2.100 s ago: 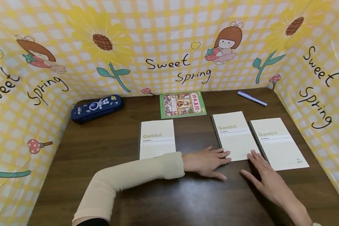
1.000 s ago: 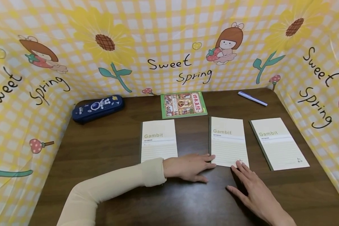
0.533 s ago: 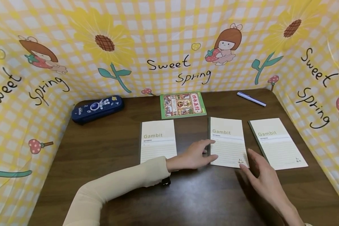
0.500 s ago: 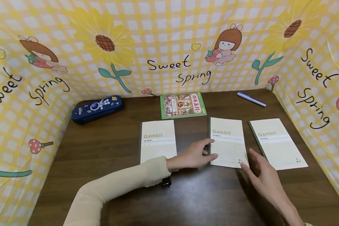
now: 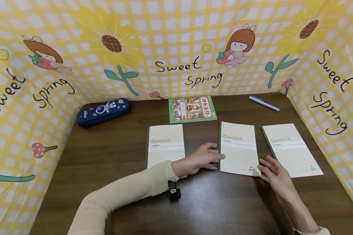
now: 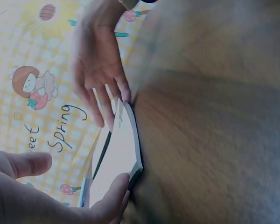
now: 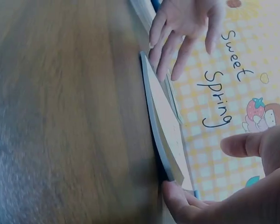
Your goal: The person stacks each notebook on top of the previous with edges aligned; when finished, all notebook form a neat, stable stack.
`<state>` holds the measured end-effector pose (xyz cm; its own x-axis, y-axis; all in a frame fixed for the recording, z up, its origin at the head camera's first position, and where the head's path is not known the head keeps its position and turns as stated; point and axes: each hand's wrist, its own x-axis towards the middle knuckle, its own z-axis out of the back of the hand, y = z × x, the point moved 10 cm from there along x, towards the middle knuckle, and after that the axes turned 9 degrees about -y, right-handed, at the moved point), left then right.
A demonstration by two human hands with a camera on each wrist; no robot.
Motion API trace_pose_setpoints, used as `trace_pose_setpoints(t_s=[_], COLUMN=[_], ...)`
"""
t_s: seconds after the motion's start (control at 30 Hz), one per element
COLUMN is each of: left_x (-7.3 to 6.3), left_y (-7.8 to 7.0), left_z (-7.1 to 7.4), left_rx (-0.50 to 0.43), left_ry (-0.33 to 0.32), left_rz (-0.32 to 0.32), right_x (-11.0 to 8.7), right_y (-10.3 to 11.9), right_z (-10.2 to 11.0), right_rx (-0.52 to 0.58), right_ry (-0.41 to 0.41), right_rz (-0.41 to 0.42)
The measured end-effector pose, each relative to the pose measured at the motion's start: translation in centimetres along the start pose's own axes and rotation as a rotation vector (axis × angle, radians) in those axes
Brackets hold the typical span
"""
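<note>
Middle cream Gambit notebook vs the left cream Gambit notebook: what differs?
The middle cream Gambit notebook has the left hand at its spine edge and the right hand at its near right corner; the left cream Gambit notebook is untouched, its near edge hidden behind the sleeve. Both lie flat, closed, same cover.

the head view looks forward and down over the whole table (image 5: 106,156) from above. both wrist views sit low and close at table height, facing each other across the middle notebook (image 5: 238,148), which all three views share (image 6: 116,163) (image 7: 165,126).
</note>
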<state>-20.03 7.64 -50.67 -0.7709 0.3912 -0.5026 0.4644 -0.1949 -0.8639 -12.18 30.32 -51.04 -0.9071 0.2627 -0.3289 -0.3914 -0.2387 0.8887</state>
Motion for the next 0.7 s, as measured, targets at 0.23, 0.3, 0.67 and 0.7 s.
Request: trace_pose_setpoints(t_s=[0.23,0.3,0.67,0.7], left_x=[0.1,0.1,-0.1,-0.1], left_y=[-0.3,0.0,0.6,0.6], left_z=[0.2,0.2,0.4,0.5], left_rx=[-0.039,-0.053,-0.027,-0.019], left_ry=[-0.016,-0.012,0.016,0.005], left_rz=[0.035,0.054,0.057,0.053], right_x=[0.6,0.8,0.8,0.7], right_y=[-0.6,-0.8,-2.1,-2.0], right_z=[0.8,0.9,-0.1,-0.3], right_rx=[-0.014,-0.033,0.054,0.058], right_ry=[-0.040,-0.034,0.140,0.156], right_rz=[0.032,0.022,-0.133,-0.131])
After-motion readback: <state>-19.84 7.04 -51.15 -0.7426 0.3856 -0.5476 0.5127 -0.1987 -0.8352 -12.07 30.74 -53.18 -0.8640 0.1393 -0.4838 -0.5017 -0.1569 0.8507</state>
